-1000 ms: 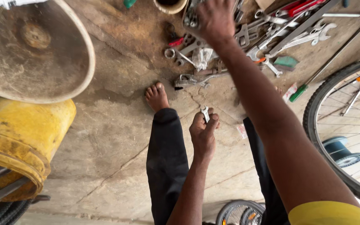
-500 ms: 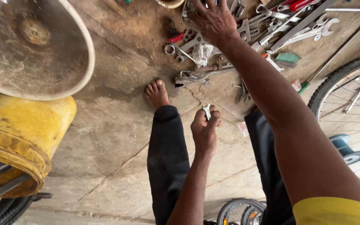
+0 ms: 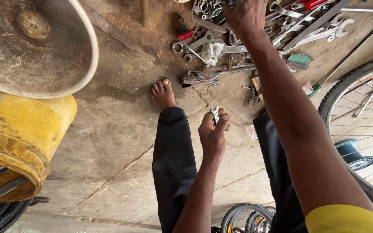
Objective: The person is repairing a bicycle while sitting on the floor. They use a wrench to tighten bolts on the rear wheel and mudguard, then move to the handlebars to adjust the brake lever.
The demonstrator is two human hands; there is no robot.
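Seated on a concrete floor (image 3: 109,142), the left hand (image 3: 213,131) pinches a small wrench (image 3: 215,114) upright above the knee. The right hand (image 3: 247,17) reaches into the tool pile (image 3: 255,39), fingers curled among the spanners; its grip cannot be told. Judging by this, a tool is being picked out, calling for a sure grasp on one piece.

My left hand (image 3: 213,134) sits low and central, forearm rising from the bottom edge, wrist straight, fingers curled shut with the thumb pressed up against the fingertips in a pinch. My right arm stretches far forward, long and nearly straight, a yellow sleeve (image 3: 345,219) at the shoulder end. My right hand (image 3: 248,16) is at the top edge, back of the hand toward me, fingers bent downward and partly cut off, so I cannot tell its grip.
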